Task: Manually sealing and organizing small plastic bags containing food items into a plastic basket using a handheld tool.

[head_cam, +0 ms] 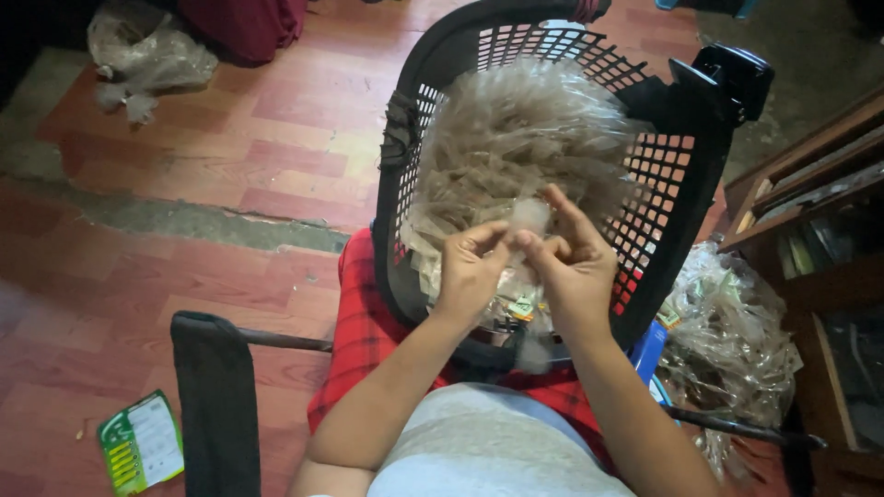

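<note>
While a black plastic basket (681,184) rests tilted on the lap of a seated person, both bare hands meet just in front of its open mouth. Left hand (468,271) and right hand (573,262) pinch the same small clear plastic packet (530,216) between thumb and fingertips, holding it up against the basket's contents. Inside the basket sits a heaped pile of clear packets (516,138), filling most of it. Below the basket, a red checked cloth (364,327) covers the person's lap. To the right of the basket, a bulging bag of more clear wrappers (732,340) lies on the floor beside a wooden shelf unit (810,212). Well to the left of the basket, a green and white printed packet (140,442) lies on the red tiled floor (230,129), and another crumpled clear bag (147,55) sits far off at upper left.
</note>
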